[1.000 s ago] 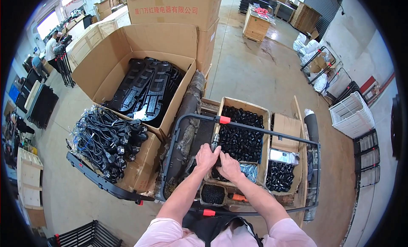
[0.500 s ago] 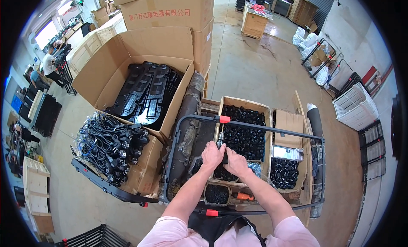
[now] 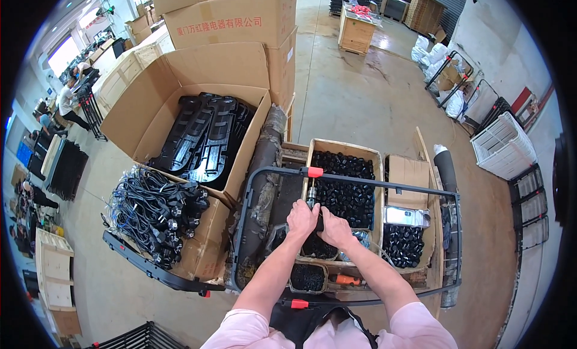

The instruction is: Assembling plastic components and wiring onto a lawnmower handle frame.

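The left hand (image 3: 302,215) is closed around the front body of a dark power driver (image 3: 311,194), just behind its metallic chuck, inside the black tubular frame (image 3: 384,184) and near that frame's far bar. The right hand (image 3: 335,227) is curled in against the driver's dark rear part, its thumb side next to the left hand; how far its fingers wrap round cannot be told, since they are turned under and out of sight. The two hands cover most of the driver's body, so its grip and trigger are hidden, and whether the slim bit ahead of the chuck touches the red clip (image 3: 315,172) on the frame's far bar is too small to make out. Within the frame's outline, the right wrist partly covers a clear bag of bluish small parts (image 3: 362,237), and an orange tool (image 3: 345,280) close to the frame's near bar ends beside the right forearm. The frame's near bar is cut across by the right forearm. The driver's long axis runs nearly straight away from the person, chuck foremost, toward the red clip and roughly square to the frame's far bar. The frame itself lies with its long axis crosswise before the person, over a box of small black parts (image 3: 339,199); a heap of black cables (image 3: 153,211) sits left of the frame.
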Demonstrator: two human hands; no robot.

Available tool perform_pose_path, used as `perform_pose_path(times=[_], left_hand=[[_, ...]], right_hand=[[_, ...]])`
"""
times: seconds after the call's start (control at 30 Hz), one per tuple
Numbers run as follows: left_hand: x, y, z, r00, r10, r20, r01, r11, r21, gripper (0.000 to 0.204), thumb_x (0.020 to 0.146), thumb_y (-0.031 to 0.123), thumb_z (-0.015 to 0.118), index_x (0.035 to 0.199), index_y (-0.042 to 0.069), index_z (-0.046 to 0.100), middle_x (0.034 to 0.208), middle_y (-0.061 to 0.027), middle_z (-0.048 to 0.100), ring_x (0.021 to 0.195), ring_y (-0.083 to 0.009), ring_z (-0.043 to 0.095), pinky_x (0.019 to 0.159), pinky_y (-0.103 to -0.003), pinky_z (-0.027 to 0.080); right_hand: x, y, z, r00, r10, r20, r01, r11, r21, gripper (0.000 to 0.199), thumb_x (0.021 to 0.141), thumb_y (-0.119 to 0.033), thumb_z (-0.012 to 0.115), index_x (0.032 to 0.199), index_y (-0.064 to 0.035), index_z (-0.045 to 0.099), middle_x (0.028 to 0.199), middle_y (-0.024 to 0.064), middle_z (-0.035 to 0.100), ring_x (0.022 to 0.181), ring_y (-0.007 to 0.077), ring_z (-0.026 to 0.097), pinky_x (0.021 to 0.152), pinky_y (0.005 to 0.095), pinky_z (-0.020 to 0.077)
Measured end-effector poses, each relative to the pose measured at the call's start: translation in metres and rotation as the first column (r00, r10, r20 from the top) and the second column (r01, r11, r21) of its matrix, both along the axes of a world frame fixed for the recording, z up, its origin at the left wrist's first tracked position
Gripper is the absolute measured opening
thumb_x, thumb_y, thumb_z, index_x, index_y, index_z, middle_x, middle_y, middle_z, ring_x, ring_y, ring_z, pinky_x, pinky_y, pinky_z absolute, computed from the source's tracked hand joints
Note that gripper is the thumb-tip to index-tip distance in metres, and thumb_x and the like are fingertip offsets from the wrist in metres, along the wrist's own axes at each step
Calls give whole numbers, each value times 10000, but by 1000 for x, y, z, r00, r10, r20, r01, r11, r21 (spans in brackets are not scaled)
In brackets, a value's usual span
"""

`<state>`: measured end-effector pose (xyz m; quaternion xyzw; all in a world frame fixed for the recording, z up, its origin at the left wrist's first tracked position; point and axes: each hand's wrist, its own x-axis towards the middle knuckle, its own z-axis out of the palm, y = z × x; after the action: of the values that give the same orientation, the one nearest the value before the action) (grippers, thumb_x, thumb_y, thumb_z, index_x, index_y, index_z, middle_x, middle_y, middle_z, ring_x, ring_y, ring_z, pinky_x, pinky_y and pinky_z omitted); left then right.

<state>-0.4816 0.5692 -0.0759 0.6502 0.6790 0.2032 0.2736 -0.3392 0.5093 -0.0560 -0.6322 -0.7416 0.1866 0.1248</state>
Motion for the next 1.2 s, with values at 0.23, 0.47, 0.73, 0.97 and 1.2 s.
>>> perform_pose_path(times=[0.23,0.47,0.73,0.97,1.2], left_hand=[[5,8,9,1000,-11,-20,10,999,-34,575,961,519,709,1114,-25,602,1122,-275,688,1037,-480,711,887,-580,573],[6,15,11,999,-10,-37,9,999,-46,591,950,527,712,1132,-25,604,1142,-279,689,1056,-478,710,901,-573,574],[8,23,13,999,-19,-45,14,995,-103,618,953,545,700,1171,-25,606,1191,-285,689,1093,-475,705,934,-569,568],[11,29,10,999,-15,-40,9,991,-131,625,956,551,695,1185,-24,608,1210,-286,688,1116,-474,702,950,-568,566],[5,36,10,998,-50,-40,44,989,-142,657,939,572,707,1193,-28,619,1202,-288,704,1114,-463,714,955,-551,576]], right_hand=[[6,5,-6,999,-16,-48,18,999,31,882,731,-182,895,1464,24,449,1183,277,725,1039,433,734,880,499,607],[7,11,-4,998,-13,-56,15,1000,20,938,727,-196,904,1503,14,421,1182,281,727,1047,440,731,881,515,605],[10,17,-2,997,-9,-77,9,1000,6,923,741,-206,894,1500,9,416,1169,287,727,1030,452,729,865,524,604],[12,21,-5,999,-3,-48,4,1000,5,854,746,-194,883,1457,-12,446,1193,262,709,1034,456,715,857,539,598],[2,17,1,998,58,-7,-56,991,124,666,730,-105,866,1323,-39,570,1332,143,577,1159,375,673,921,484,594]])
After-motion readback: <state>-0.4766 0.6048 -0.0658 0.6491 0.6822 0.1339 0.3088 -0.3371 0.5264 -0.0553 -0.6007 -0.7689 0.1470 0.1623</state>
